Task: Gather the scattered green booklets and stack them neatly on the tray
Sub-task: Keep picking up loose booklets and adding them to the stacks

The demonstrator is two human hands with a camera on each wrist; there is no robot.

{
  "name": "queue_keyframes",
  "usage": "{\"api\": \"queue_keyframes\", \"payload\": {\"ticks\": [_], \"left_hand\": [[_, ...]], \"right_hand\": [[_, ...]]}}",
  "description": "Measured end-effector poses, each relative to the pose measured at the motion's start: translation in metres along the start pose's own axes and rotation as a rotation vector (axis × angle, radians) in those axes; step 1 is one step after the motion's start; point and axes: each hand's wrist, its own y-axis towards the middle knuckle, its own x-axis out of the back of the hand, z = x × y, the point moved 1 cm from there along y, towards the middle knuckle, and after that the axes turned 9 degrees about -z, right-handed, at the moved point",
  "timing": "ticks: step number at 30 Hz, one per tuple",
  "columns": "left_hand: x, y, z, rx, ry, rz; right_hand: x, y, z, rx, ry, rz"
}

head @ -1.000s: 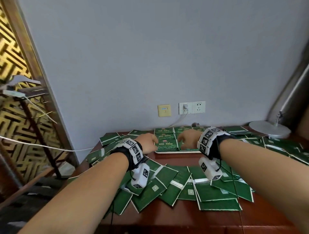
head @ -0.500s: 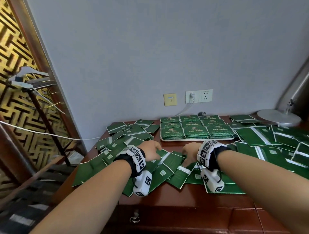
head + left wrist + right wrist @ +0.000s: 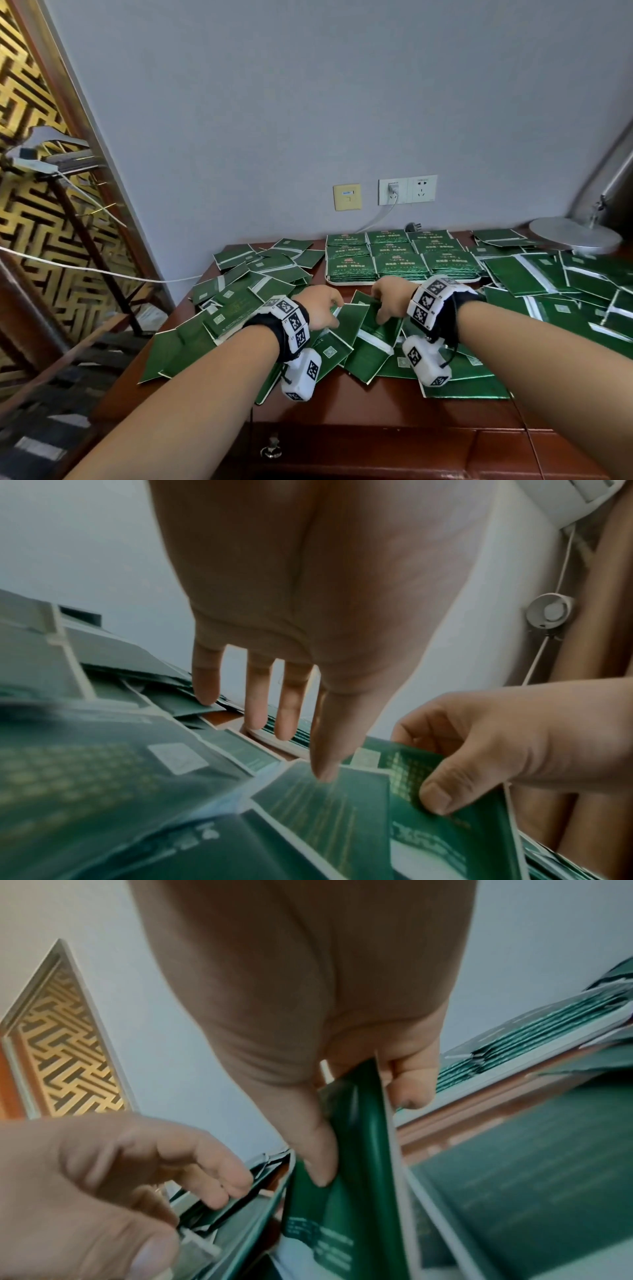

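At the left of the head view, loose booklets [image 3: 239,301] lie overlapped across the desk [image 3: 376,407], many splayed open with pale inner strips showing, so each probably has to be closed before it will stack flat.

Low in the middle, the left hand [image 3: 317,310] reaches into the pile in front of the tray. In its wrist view the fingers [image 3: 255,696] are straight and spread, and only the thumb tip touches a booklet's cover; it grips nothing. It seems to be pinning or sorting the heap so that one item can be drawn out cleanly.

Just to its right, the right hand [image 3: 388,301] pinches a booklet [image 3: 356,1123] at its edge, thumb on one face and curled fingers behind, holding it tilted up off the pile. The blur there leaves it unclear whether it holds one booklet or two.

Above the hands, at centre, the tray [image 3: 346,283] sits against the wall, already carrying tidy rows of stacked booklets, close enough to need only a short reach.

Further right, more booklets [image 3: 548,274] cover the desk up to a round lamp base [image 3: 575,236], so much gathering remains.
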Motion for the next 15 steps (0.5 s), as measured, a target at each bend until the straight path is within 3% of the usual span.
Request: {"api": "queue_keyframes", "payload": {"ticks": [15], "left_hand": [[-0.027, 0.04, -0.035, -0.061, 0.164, 0.215]], "right_hand": [[0.032, -0.014, -0.081, -0.121, 0.086, -0.091]]}}
